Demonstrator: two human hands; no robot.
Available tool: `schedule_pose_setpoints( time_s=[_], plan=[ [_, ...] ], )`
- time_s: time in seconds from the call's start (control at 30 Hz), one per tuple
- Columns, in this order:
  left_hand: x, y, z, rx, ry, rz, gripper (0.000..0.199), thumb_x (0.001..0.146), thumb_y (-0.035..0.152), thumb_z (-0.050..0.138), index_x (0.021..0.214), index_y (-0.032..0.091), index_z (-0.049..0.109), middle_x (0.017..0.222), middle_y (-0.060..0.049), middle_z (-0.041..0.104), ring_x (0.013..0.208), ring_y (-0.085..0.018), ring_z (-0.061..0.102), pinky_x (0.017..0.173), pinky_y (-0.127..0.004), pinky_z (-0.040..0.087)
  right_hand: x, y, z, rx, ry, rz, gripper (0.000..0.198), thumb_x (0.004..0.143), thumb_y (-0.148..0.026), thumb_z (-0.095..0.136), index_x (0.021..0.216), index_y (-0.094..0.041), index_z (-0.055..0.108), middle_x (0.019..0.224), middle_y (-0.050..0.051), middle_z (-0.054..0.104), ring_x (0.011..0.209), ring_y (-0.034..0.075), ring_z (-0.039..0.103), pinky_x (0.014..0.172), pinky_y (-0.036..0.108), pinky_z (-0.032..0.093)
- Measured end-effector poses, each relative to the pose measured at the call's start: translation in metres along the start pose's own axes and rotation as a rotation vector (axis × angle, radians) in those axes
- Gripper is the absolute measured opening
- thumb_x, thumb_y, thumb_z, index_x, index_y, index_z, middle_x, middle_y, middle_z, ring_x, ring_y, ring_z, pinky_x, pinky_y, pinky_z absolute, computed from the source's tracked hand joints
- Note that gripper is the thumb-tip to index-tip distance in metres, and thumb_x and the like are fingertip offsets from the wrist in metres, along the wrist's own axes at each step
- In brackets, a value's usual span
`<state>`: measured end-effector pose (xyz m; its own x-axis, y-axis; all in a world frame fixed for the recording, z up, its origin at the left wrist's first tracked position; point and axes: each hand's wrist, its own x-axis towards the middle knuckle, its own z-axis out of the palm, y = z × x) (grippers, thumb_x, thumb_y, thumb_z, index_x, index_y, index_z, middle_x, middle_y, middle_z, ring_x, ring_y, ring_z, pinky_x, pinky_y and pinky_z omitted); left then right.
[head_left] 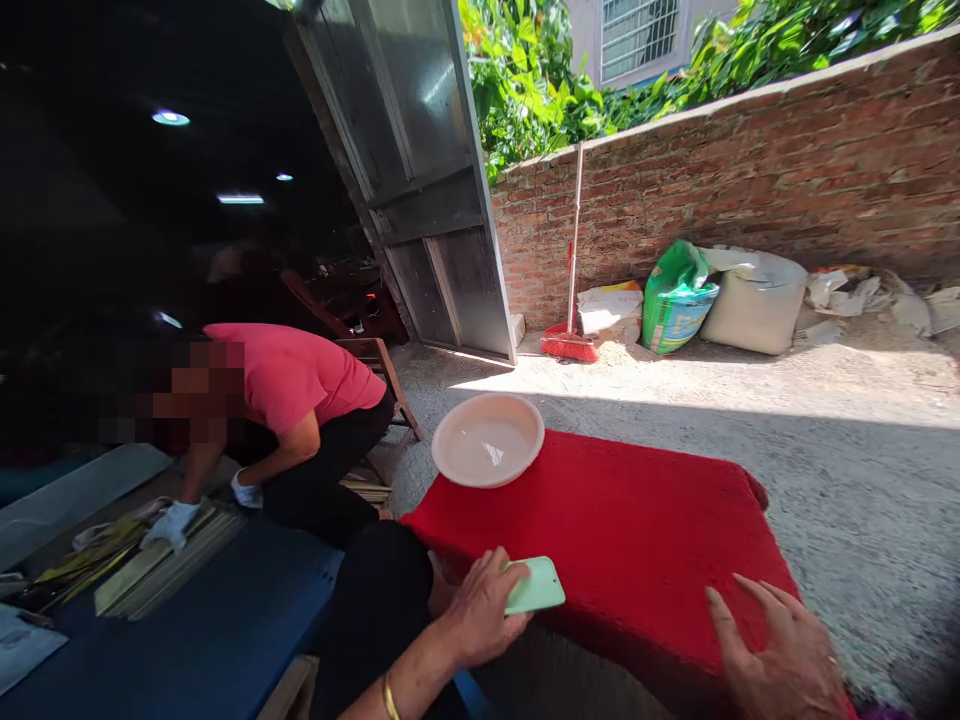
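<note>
My left hand (487, 608) is closed around a flat mint-green phone (535, 585) with rounded corners and a small dark spot near its far end. It is held over the near edge of a bench covered in red cloth (630, 530). My right hand (784, 645) is at the right end of that bench, fingers spread, with nothing in it. Whether it touches the cloth I cannot tell. At the far left corner of the bench sits a shallow pale pink basin (487, 475), with a bright reflection inside.
To the left, a person in a pink shirt (300, 375) bends over flat strips (169, 570) on a blue surface (187, 640), wearing white gloves. Beyond stand a metal door (435, 190), a red broom (570, 345), a green sack (675, 300) and a brick wall (847, 170).
</note>
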<state>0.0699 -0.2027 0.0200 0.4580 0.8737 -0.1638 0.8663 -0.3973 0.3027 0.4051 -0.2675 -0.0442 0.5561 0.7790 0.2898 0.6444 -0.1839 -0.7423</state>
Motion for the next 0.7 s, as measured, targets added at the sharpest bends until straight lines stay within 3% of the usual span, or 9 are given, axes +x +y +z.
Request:
schedule_pose_setpoints(
  time_s=[0.1,0.17,0.23,0.33,0.5,0.57,0.63,0.7],
  plan=[
    [-0.003,0.023,-0.007,-0.037,-0.205,0.269,0.040,0.082,0.036,0.067,0.121,0.031,0.058,0.118,-0.004,0.055,0.110,-0.023,0.052,0.104,-0.037,0.040,-0.031,-0.055,0.019,0.371,-0.449,-0.168,0.056,0.081,-0.069,0.060,0.116,-0.025,0.067,0.119,0.011,0.066,0.112,0.032,0.060,0.095,0.042,0.051],
    [0.000,0.029,-0.010,-0.062,-0.271,0.339,0.041,0.081,0.038,0.069,0.119,0.030,0.058,0.115,-0.003,0.056,0.108,-0.023,0.053,0.102,-0.036,0.042,-0.049,-0.080,0.031,0.506,-0.750,-0.216,0.061,0.075,-0.070,0.069,0.118,-0.027,0.066,0.116,0.008,0.068,0.107,0.030,0.062,0.093,0.038,0.050],
    [0.002,0.028,-0.010,-0.081,-0.307,0.335,0.038,0.079,0.038,0.071,0.114,0.028,0.059,0.111,-0.003,0.058,0.105,-0.022,0.054,0.098,-0.034,0.044,-0.060,-0.090,0.039,0.531,-0.891,-0.197,0.067,0.068,-0.075,0.072,0.115,-0.028,0.066,0.110,0.005,0.068,0.100,0.028,0.062,0.088,0.036,0.049],
    [0.004,0.018,-0.004,-0.128,-0.358,0.309,0.036,0.075,0.038,0.072,0.107,0.026,0.060,0.108,-0.001,0.060,0.100,-0.019,0.056,0.091,-0.029,0.046,-0.066,-0.086,0.043,0.500,-0.968,-0.133,0.065,0.062,-0.078,0.071,0.102,-0.027,0.067,0.101,0.002,0.067,0.093,0.025,0.059,0.082,0.032,0.047],
    [0.010,0.008,0.010,-0.177,-0.494,0.374,0.031,0.073,0.041,0.073,0.099,0.026,0.063,0.100,0.003,0.062,0.090,-0.016,0.057,0.082,-0.025,0.046,-0.074,-0.079,0.048,0.453,-1.106,-0.070,0.034,0.065,-0.059,0.073,0.086,-0.034,0.065,0.092,-0.007,0.066,0.091,0.023,0.059,0.083,0.031,0.045],
    [0.016,0.010,0.008,-0.208,-0.539,0.437,0.031,0.072,0.037,0.076,0.099,0.026,0.065,0.100,0.003,0.062,0.091,-0.016,0.058,0.082,-0.025,0.047,-0.075,-0.080,0.050,0.471,-1.119,-0.052,0.031,0.063,-0.055,0.072,0.086,-0.036,0.064,0.090,-0.009,0.065,0.090,0.023,0.060,0.081,0.031,0.046],
    [0.024,0.011,-0.001,-0.282,-0.491,0.484,0.038,0.072,0.037,0.078,0.107,0.028,0.066,0.113,0.001,0.062,0.100,-0.017,0.059,0.087,-0.026,0.048,-0.071,-0.079,0.048,0.462,-1.111,-0.023,0.032,0.061,-0.052,0.072,0.085,-0.033,0.061,0.088,-0.009,0.064,0.085,0.021,0.058,0.078,0.029,0.046],
    [0.036,0.008,-0.015,-0.331,-0.357,0.482,0.052,0.075,0.042,0.078,0.124,0.031,0.063,0.135,-0.002,0.056,0.119,-0.021,0.056,0.101,-0.031,0.046,-0.061,-0.072,0.037,0.464,-1.099,0.056,0.036,0.060,-0.048,0.072,0.089,-0.030,0.060,0.081,-0.007,0.060,0.076,0.019,0.056,0.070,0.027,0.045]
  ],
)
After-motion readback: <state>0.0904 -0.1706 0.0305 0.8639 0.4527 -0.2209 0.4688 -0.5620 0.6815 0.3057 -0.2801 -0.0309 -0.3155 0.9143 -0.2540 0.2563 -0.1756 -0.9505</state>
